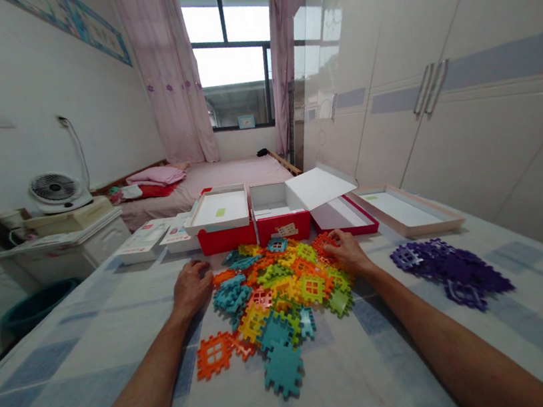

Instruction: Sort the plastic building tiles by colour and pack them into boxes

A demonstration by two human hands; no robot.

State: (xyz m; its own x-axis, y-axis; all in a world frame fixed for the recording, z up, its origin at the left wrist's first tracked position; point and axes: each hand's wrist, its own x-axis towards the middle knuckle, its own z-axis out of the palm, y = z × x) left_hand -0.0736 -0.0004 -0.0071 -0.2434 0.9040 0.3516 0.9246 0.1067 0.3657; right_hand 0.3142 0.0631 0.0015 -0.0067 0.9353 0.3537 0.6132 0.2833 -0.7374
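A heap of interlocking plastic building pieces [283, 286] in orange, teal, yellow and green lies on the cloth in front of me. My left hand [192, 287] rests at the heap's left edge, its fingers loosely bent and apart, with nothing visible in them. On the far right side of the heap, my right hand [350, 253] has its fingers closed on an orange building piece [324, 246]; the fingers partly hide it. Closest to me are a teal piece [283, 369] and an orange window piece [214, 355].
Purple pieces [453, 272] form a separate pile on the right. Behind the heap stand a red box [282, 227], a second red box [226, 239] with a white tray on top, an open lid [346, 215] and a shallow tray [408, 208]. White boxes [143, 242] sit at the left.
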